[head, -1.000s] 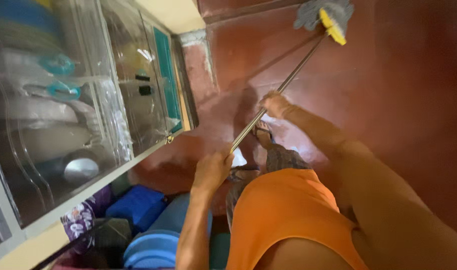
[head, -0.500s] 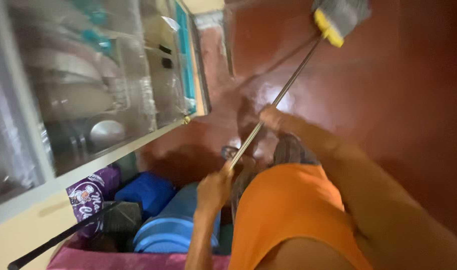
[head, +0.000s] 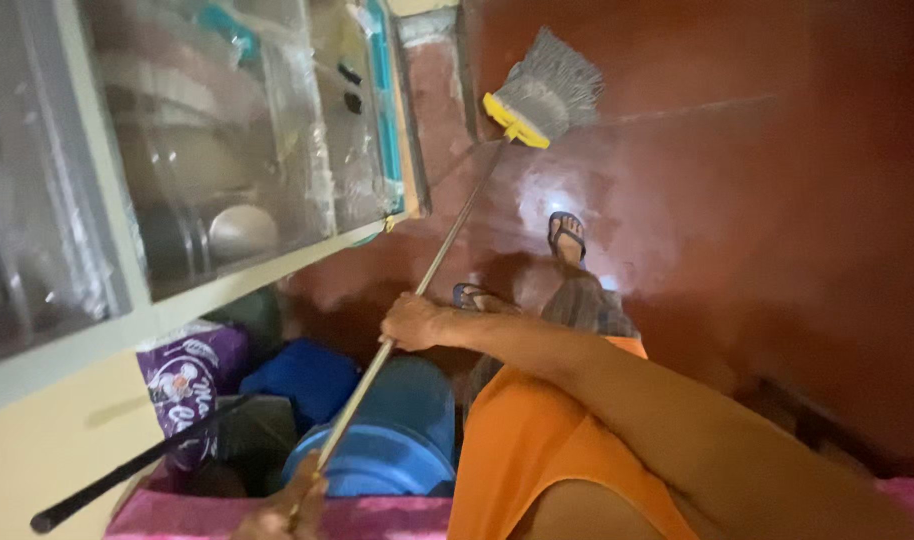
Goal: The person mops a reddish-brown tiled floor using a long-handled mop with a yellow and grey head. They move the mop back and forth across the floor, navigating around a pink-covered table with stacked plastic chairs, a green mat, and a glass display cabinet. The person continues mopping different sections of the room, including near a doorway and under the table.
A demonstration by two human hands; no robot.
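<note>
A broom with a long metal handle [head: 439, 250] runs from the lower left up to a yellow head with grey bristles [head: 547, 95] resting on the red floor [head: 737, 200]. My right hand [head: 412, 322] grips the handle at its middle. My left hand [head: 287, 510] grips the handle's lower end at the bottom edge of the view. My feet in blue sandals [head: 567, 235] stand on the floor under the handle.
A glass-fronted cabinet [head: 207, 170] with dishes stands at the left. Below it lie a blue round container [head: 387, 450], a blue bag [head: 302, 375], a purple packet [head: 187, 375] and a black rod [head: 127, 470]. A pink cloth [head: 177, 515] lies at the bottom.
The broom head has swept left and nearer, toward the cabinet. Both hands have pulled back and down along with the handle. The view has tilted down.
</note>
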